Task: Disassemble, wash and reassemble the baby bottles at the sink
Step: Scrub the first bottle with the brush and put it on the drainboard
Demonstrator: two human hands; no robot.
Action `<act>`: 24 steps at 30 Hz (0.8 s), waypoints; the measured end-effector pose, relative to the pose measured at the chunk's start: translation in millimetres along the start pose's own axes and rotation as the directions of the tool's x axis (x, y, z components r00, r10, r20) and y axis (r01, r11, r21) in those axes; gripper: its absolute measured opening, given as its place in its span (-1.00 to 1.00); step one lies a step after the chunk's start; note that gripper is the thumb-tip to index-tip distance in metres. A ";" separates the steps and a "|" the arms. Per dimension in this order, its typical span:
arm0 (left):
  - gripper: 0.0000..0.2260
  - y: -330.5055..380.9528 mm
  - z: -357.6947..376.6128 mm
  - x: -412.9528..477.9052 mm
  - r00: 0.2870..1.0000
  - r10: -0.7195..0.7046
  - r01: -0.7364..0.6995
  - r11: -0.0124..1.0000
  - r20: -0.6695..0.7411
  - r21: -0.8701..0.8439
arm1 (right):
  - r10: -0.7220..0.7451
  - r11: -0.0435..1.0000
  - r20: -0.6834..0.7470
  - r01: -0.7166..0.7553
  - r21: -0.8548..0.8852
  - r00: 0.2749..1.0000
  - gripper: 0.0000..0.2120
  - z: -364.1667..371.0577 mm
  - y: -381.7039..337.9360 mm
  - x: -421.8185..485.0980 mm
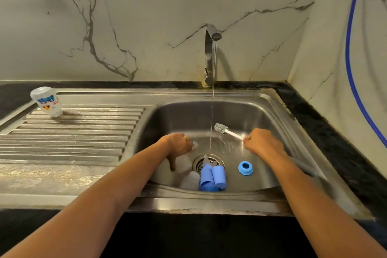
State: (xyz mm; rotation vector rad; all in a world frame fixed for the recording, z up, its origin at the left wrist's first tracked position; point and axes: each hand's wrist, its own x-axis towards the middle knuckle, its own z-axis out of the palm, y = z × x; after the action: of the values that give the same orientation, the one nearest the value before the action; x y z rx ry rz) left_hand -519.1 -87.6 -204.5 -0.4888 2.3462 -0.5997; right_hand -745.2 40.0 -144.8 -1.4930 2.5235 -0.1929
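L hand (178, 145): over the sink's L side, fingers curled round a small clear piece (194, 145) that peeks out at the fingertips; thumb points down, apart from it.
R hand (262, 142): fist closed tight on the brush (227, 131) handle; white shaft runs up-left out of the fingers, bristle head well clear of them.
Water stream (212, 100): thin, falls from the tap (210, 56) btwn the 2 hands, just L of the bristle head, touching neither.
Sink (261, 111): steel, ripples on the floor where the water lands.
Blue caps (212, 177): 2, side by side, touching, at the front wall by the drain.
Blue ring (245, 167): 1, flat on the floor, below the R hand, apart from the caps.
Clear bottle (189, 180): 1, lying just L of the caps, under the L thumb.
Nipple (206, 158): 1, clear, on the drain, behind the caps.
White bottle (46, 101): 1, printed label, at the drainboard (73, 132) back-L corner.
Blue hose (351, 69): 1, down the R wall.
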 end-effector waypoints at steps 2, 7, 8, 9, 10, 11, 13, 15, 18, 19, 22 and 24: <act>-0.19 -10.0 -9.2 0.0 0.976 -0.197 0.178 0.969 -0.098 -0.170 | 0.009 1.000 -0.025 -0.009 0.005 1.000 -0.77 -3.0 1.2 -0.3; -0.29 -30.4 -56.6 11.5 0.754 -0.647 0.289 0.486 -0.117 -0.825 | 0.027 0.999 -0.149 -0.022 0.034 0.988 -0.75 -16.2 8.2 -5.3; -0.29 -33.3 -65.9 16.8 0.725 -0.682 0.231 0.370 -0.095 -0.900 | 0.035 0.999 -0.170 -0.029 0.038 0.985 -0.75 -19.6 10.4 -7.2; -0.28 -35.0 -73.3 21.5 0.707 -0.705 0.162 0.245 -0.061 -0.956 | 0.041 0.999 -0.185 -0.034 0.039 0.982 -0.74 -22.3 12.1 -9.3; -0.27 -36.1 -80.3 27.8 0.693 -0.721 0.095 0.116 -0.018 -0.989 | 0.046 0.999 -0.196 -0.039 0.038 0.980 -0.74 -25.5 13.9 -11.1; -0.25 -36.4 -86.1 33.4 0.675 -0.737 0.031 -0.006 0.025 -1.000 | 0.047 0.999 -0.208 -0.041 0.033 0.977 -0.73 -28.7 15.2 -13.5; -0.25 -33.9 -96.4 42.5 0.620 -0.776 -0.102 -0.228 0.117 -0.968 | 0.043 0.999 -0.238 -0.039 0.025 0.970 -0.73 -34.0 16.2 -17.5; -0.34 -30.7 -103.0 49.9 0.619 -0.750 -0.259 -0.473 0.231 -0.842 | 0.040 0.999 -0.265 -0.031 0.040 0.963 -0.73 -38.5 14.8 -20.5; -0.42 -27.5 -108.2 54.9 0.710 -0.638 -0.440 -0.732 0.298 -0.520 | 0.037 0.997 -0.298 -0.016 0.071 0.954 -0.71 -42.7 12.8 -23.9; -0.45 -26.3 -109.1 55.0 0.712 -0.639 -0.479 -0.745 0.291 -0.464 | 0.033 0.997 -0.314 -0.009 0.076 0.949 -0.71 -43.4 12.1 -25.1; -0.55 -21.8 -112.8 57.0 0.615 -0.732 -0.524 -0.657 0.294 -0.542 | -0.001 0.994 -0.374 0.041 0.098 0.928 -0.70 -43.8 11.2 -26.0; -0.55 -17.0 -116.1 54.8 0.527 -0.806 -0.492 -0.548 0.270 -0.676 | -0.035 0.991 -0.409 0.084 0.101 0.912 -0.68 -43.6 9.2 -25.7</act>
State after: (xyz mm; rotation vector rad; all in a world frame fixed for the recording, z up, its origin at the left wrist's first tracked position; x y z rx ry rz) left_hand -633.6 -94.8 -144.4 -2.3425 2.4048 2.4385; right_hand -751.5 67.3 -101.7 -1.6240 2.7147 -0.7195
